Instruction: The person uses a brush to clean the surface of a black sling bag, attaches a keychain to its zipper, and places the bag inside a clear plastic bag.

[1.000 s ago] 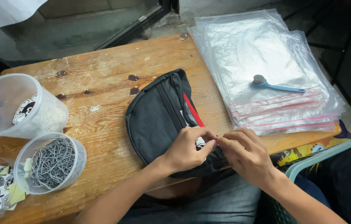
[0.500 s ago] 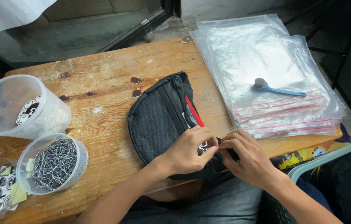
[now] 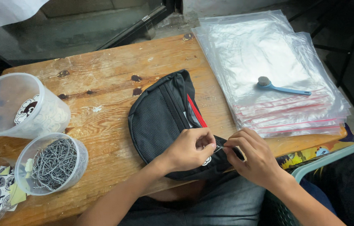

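At lower centre of the head view, the left hand [image 3: 191,148] and right hand [image 3: 254,157] pinch a small ball chain [image 3: 218,148] at the black waist bag [image 3: 166,123]. Its fine links could slip free if either pinch loosens.

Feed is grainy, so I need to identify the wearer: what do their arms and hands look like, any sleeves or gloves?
Both forearms are bare, no sleeves showing. The left hand and right hand wear no gloves, rings or watch.
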